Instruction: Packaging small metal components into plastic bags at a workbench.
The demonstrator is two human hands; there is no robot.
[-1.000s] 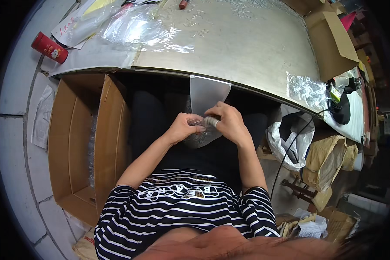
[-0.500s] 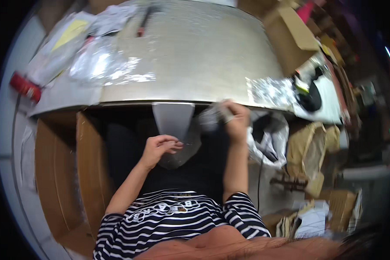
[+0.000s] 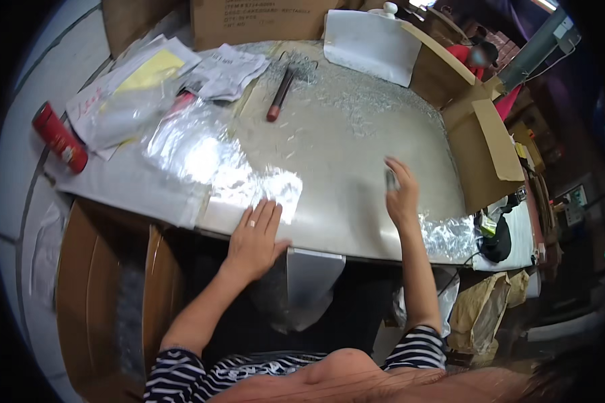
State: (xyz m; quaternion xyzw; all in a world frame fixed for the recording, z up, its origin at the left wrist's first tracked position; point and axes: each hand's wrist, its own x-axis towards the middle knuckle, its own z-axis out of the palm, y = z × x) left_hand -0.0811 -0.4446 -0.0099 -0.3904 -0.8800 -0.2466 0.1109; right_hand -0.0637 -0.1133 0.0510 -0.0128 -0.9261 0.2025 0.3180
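My left hand (image 3: 252, 245) lies flat at the front edge of the metal-topped table (image 3: 329, 228), fingers stretched toward a clear plastic sheet (image 3: 282, 191); a ring shows on one finger. Farther right, my right hand (image 3: 402, 198) is raised over the tabletop, its fingers extended and apart from the thumb. A small greyish patch shows at its fingers, too unclear to name. Below the table edge, over my lap, hangs a pale flat flap (image 3: 314, 277), with clear plastic film (image 3: 292, 312) under it.
A dark stick with a red end (image 3: 279, 101) lies farther back. Papers (image 3: 154, 64) and a red bottle (image 3: 60, 138) are at left. An open cardboard box (image 3: 494, 144) stands at right, near a black object (image 3: 496, 238). Another carton (image 3: 117, 295) sits beside my lap.
Both hands have moved up from my lap to the table, the left onto its front edge, the right above its top. The clear plastic in my right hand no longer shows there. The view has shifted.
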